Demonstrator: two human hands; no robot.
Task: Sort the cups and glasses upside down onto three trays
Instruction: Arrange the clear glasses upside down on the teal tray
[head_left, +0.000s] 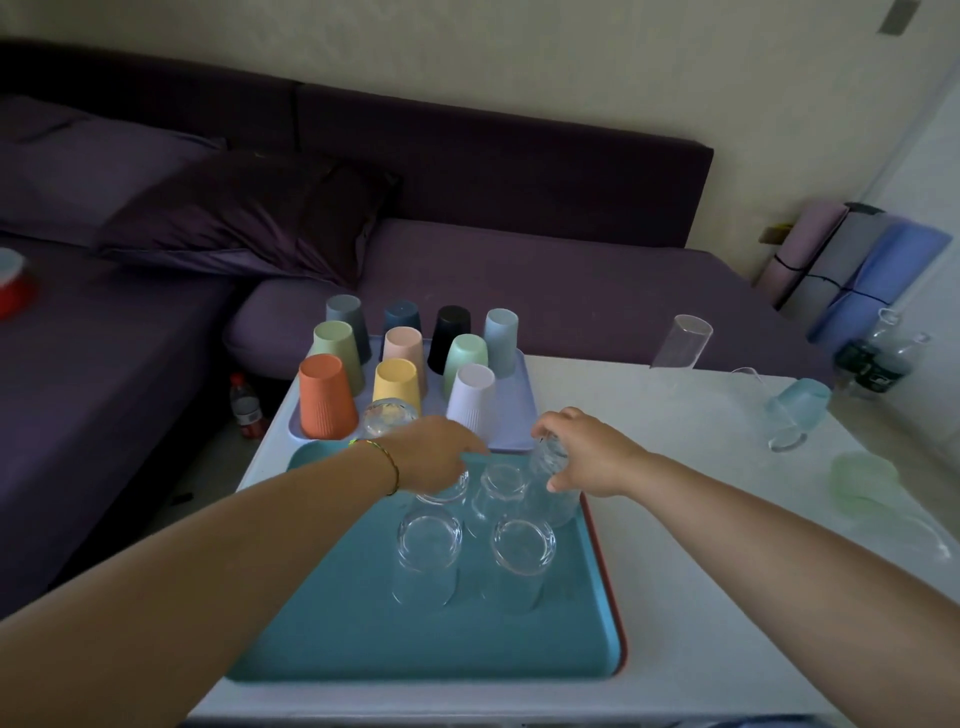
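Head view: both hands were seen at the far end of the teal tray (363, 639), with the forearms stretched out over it.
Right hand (587, 452): closed round a clear glass (551, 457), which was pinched between thumb and curled fingers at the tray's far right corner; whether its rim was already seated could not be told.
Left hand (431, 454): laid over the upturned base of a second glass (441, 491) in the far row; its fingers were hidden, so a grip could not be confirmed.
Tray load: three more upturned glasses (522, 545) were stood close together on the teal tray.
Lilac tray (514, 415): coloured cups (327, 397) were set upside down in rows, with a stray glass (387, 415) placed just beside the orange one.
Table (675, 467): a tall glass (680, 340), a blue glass (800, 402) and a green glass (862, 483) were left unsorted to the right.
Handling: the glasses were judged rigid, smooth, brittle and fairly light. They would best be taken round the wall near the base, lowered gently, and kept from knocking their neighbours.
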